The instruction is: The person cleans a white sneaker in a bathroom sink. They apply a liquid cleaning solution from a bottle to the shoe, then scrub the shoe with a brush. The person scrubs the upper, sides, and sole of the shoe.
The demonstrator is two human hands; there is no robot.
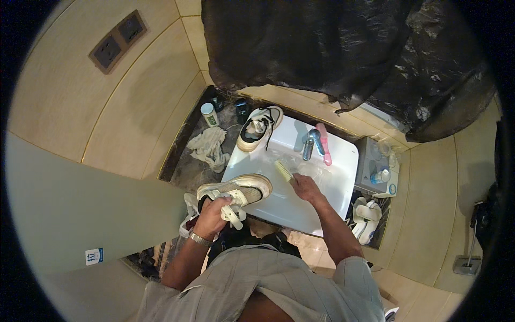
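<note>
My left hand (214,214) is closed on a white sneaker (249,189) with a mesh upper, held tilted over the near left rim of the white sink (268,206). A pale strap or tongue hangs from the shoe beside my fingers. In my right hand (307,188) is a pale scrubbing brush (283,170), its bristled head out over the basin and apart from the shoe. Water lies in the basin. A second sneaker (252,138), white with black lining and dark laces, rests on the sink's far left corner.
A chrome faucet (308,147) stands at the back of the sink, with a pink brush (324,144) beside it. On the left counter are a crumpled cloth (208,148) and a white jar (210,115). White shoes (367,219) and a grey box (370,161) are at the right.
</note>
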